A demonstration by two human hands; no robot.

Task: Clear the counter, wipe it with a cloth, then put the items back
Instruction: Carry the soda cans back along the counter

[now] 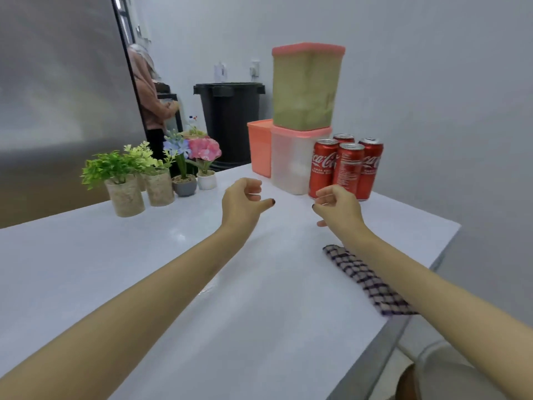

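Note:
Both my arms reach out over the white counter (173, 255). My left hand (245, 200) and my right hand (337, 206) hover with fingers loosely curled, holding nothing, just in front of the containers. A tall pink-lidded container (305, 88) of greenish contents stands on a clear pink-lidded box (291, 160); an orange box (259, 148) is beside it. Several red cola cans (346, 168) stand to the right. A checked cloth (366, 281) lies under my right forearm near the counter's right edge. Small potted plants (127, 180) and flower pots (202, 166) line the far left.
A black bin (230, 119) stands behind the counter. A person (150, 96) stands at the back left beside a large steel surface (57, 82). The counter's right edge (403, 327) drops off near a grey wall.

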